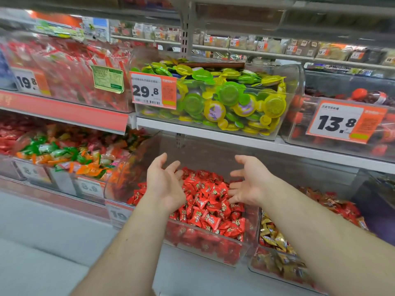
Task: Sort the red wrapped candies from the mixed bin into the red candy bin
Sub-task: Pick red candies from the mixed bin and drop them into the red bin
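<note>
A clear plastic bin (241,248) on the low shelf holds a heap of red wrapped candies (208,199). Just right of it stands a mixed bin (254,268) with gold and red wrapped candies (275,238). My left hand (164,182) hovers over the left side of the red heap, palm turned inward, fingers spread and holding nothing. My right hand (249,180) hovers over the right side of the same heap, palm facing left, fingers relaxed and empty. The two palms face each other above the red candies.
To the left sits a bin of green and orange wrapped sweets (70,157). Above, a shelf edge (213,133) carries a bin of green and yellow jelly cups (224,99) with a 29.8 price tag (152,90). A 13.8 price tag (344,121) hangs at the right.
</note>
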`<action>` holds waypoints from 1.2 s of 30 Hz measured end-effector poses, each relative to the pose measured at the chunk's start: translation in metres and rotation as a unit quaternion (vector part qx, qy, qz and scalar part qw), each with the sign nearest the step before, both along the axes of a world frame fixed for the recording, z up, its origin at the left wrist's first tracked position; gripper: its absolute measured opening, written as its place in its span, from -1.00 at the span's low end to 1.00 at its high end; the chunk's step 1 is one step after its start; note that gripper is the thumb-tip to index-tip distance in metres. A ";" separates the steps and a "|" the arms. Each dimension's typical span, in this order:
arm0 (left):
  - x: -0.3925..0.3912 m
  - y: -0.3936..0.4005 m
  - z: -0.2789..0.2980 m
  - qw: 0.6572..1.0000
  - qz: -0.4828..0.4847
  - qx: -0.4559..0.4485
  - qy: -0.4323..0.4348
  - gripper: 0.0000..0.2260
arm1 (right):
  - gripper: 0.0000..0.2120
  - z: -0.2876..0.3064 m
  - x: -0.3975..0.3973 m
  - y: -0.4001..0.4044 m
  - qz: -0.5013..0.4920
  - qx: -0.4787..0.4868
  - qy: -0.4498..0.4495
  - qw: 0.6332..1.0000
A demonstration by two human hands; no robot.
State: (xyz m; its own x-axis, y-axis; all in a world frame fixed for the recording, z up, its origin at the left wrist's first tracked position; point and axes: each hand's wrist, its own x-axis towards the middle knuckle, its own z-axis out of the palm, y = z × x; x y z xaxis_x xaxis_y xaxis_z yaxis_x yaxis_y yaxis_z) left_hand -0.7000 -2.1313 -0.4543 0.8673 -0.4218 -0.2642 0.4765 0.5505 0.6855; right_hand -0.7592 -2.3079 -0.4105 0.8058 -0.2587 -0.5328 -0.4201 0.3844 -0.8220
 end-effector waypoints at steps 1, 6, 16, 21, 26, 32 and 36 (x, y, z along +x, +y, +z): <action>-0.001 -0.001 0.001 1.000 0.001 -0.003 -0.005 -0.36 | -0.37 0.001 -0.002 -0.002 -0.006 0.002 -0.011 1.000; -0.010 -0.011 0.005 0.999 -0.019 0.006 -0.047 -0.43 | -0.56 0.005 -0.016 -0.014 -0.014 0.009 -0.060 0.998; -0.069 -0.080 0.035 0.974 -0.175 -0.080 -0.123 -0.55 | -0.71 0.022 -0.091 -0.072 -0.095 -0.009 -0.130 0.987; -0.099 -0.127 0.037 0.954 -0.244 -0.016 -0.174 -0.55 | -0.76 0.022 -0.132 -0.114 -0.161 -0.016 -0.130 0.978; -0.129 -0.175 0.025 0.876 -0.320 0.163 -0.324 -0.83 | -0.76 0.014 -0.175 -0.164 -0.189 -0.014 -0.147 0.971; -0.129 -0.222 -0.002 0.505 -0.232 0.531 -0.640 -0.75 | -0.88 -0.023 -0.195 -0.200 0.039 -0.429 0.059 0.901; -0.119 -0.244 -0.020 0.341 -0.266 0.618 -0.656 -0.47 | -0.89 -0.047 -0.186 -0.210 0.179 -0.547 0.145 0.805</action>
